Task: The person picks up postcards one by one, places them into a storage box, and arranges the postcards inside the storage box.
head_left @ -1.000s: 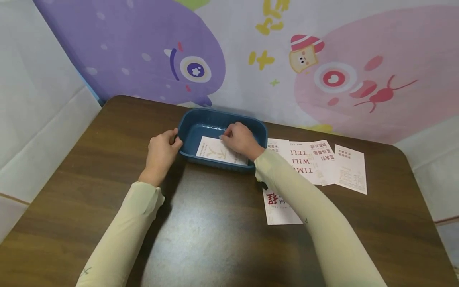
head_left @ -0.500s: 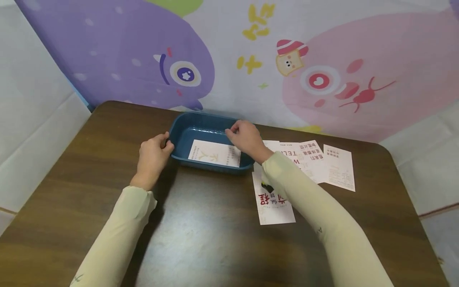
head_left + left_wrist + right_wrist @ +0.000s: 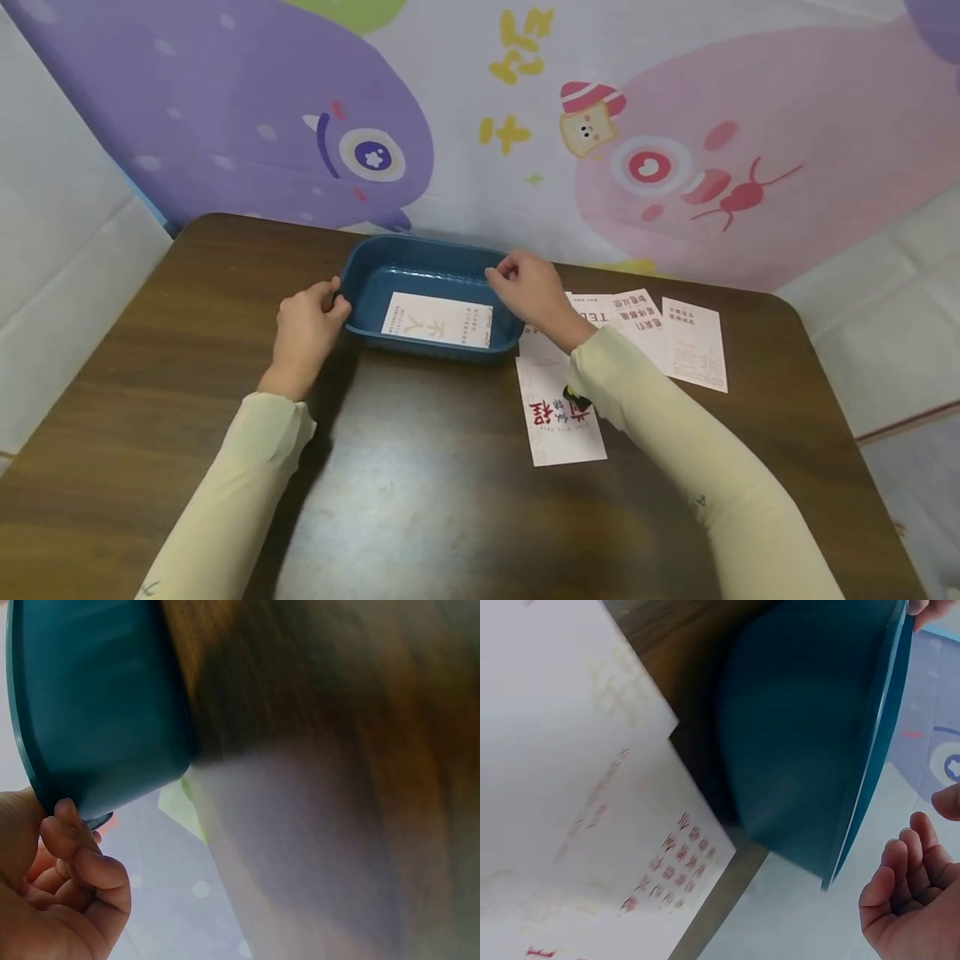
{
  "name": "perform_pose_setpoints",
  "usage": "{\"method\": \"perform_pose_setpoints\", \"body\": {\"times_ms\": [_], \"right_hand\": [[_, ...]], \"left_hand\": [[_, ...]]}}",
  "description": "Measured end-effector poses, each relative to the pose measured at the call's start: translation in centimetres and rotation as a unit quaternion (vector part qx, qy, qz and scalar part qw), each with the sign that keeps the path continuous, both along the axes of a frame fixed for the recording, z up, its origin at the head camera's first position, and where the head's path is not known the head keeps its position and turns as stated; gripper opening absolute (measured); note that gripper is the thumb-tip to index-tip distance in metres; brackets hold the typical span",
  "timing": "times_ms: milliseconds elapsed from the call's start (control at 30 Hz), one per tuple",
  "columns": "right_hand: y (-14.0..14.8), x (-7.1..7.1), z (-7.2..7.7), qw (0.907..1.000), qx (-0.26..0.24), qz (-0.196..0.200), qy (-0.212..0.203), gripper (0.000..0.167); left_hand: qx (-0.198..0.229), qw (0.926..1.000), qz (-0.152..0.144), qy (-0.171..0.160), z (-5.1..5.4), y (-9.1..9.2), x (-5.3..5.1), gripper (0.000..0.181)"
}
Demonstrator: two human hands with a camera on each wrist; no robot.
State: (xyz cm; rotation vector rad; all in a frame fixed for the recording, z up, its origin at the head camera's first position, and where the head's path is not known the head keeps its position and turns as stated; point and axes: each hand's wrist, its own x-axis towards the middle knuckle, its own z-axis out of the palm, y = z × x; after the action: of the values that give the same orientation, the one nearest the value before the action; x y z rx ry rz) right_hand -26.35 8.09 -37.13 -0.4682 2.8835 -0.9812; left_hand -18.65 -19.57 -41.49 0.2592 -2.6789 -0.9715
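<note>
Our left hand (image 3: 303, 337) pinches a blue tray (image 3: 420, 281) by its rim as our right hand (image 3: 536, 292) hovers at the opposite end, fingers loosely curled and empty, with one card (image 3: 438, 320), we judge, done inside between both hands' fingers and the loose cards (image 3: 697, 343) right of them remaining.

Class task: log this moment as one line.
left hand: grips tray at left end | right hand: over tray's right end, holding nothing | tray: white card inside | more cards: on table at right
</note>
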Motion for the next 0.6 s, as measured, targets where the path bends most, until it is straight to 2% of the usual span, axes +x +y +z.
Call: {"method": "perform_pose_setpoints", "body": {"times_ms": [267, 600], "right_hand": [[2.5, 0.9, -0.1, 0.9987, -0.022, -0.044, -0.010, 0.027], [6.1, 2.1, -1.3, 0.9958, -0.015, -0.088, -0.020, 0.031]], "left_hand": [[-0.005, 1.0000, -0.003, -0.004, 0.2, -0.3, 0.1, 0.034], [-0.001, 0.9999, -0.012, -0.002, 0.2, 0.1, 0.0, 0.031]]}}
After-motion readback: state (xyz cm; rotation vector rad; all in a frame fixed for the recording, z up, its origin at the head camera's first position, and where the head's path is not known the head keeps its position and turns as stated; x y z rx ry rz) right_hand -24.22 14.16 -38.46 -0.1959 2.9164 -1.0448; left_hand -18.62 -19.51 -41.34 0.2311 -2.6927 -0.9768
